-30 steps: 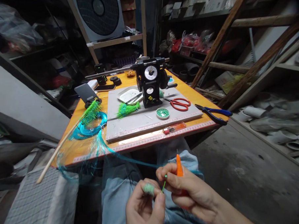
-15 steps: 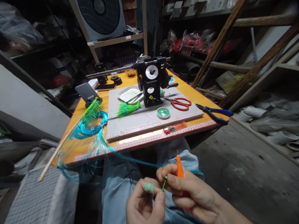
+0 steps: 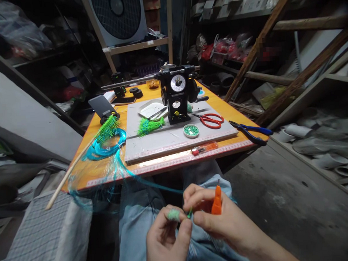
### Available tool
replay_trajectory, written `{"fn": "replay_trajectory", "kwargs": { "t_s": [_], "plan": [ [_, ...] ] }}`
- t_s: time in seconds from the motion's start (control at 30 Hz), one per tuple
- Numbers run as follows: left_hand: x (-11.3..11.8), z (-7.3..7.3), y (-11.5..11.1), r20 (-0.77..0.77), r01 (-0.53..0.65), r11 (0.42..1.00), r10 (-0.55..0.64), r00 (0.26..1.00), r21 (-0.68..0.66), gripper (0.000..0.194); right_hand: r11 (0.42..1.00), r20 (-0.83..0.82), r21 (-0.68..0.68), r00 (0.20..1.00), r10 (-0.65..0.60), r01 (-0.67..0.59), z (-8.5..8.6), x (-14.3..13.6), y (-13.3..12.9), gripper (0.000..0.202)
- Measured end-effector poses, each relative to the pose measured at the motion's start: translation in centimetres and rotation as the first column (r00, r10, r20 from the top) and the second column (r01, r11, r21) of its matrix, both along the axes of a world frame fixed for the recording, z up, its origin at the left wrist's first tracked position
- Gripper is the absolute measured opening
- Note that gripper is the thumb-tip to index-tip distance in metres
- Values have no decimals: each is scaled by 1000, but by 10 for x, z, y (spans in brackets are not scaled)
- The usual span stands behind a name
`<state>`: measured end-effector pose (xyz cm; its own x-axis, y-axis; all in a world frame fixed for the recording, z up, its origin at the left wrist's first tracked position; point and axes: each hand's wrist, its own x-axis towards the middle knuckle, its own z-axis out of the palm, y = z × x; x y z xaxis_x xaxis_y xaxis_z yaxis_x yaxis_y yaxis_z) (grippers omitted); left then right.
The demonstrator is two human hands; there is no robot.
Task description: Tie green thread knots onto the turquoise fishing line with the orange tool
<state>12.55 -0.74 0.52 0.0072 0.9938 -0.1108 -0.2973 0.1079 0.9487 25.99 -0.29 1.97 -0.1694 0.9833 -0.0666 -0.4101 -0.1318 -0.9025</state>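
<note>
My left hand is closed in a pinch, thumb against index finger, on a short green strand with what looks like a small green bead at its lower end. Pale green tape wraps that index finger. Just to the right, my right hand curls round an orange tool with a thin pointed tip, which stands up between the fingers. Its index fingertip is close to the strand; whether it touches cannot be made out. Both hands are over my lap. A turquoise fibre bundle trails from the table toward them.
On the table are a black crank device, a dish of green beads, red-handled scissors, blue-handled pliers, an orange cutter, a green fringe bundle and a wooden stick jutting past the edge.
The green bead end has gone from the top of the strand, at my right fingers, down to my left fingertips. My right thumb has opened away, and the orange tool has shifted right and tilted.
</note>
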Motion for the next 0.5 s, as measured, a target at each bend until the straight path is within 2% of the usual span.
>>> {"fn": "replay_trajectory", "kwargs": {
  "t_s": [0.1,0.17,0.27,0.37,0.5],
  "plan": [
    [1,0,-2,-22,-10,1000,10,1000,-26,21,997,137,68,990,-39,30,2,2,1,11],
    [2,1,-3,-33,-33,999,31,999,-34,20,994,154,91,986,-69,55,3,4,1,10],
    [3,0,-3,-72,-51,999,51,996,3,9,999,-10,20,999,-31,31,2,10,1,12],
    [-1,-2,1,-113,-57,996,64,992,63,17,997,-193,-49,980,48,-58,1,18,0,14],
    [-8,-3,6,-63,-33,990,42,997,134,17,987,-120,-122,989,87,-102,-1,19,-2,14]
  ]
}}
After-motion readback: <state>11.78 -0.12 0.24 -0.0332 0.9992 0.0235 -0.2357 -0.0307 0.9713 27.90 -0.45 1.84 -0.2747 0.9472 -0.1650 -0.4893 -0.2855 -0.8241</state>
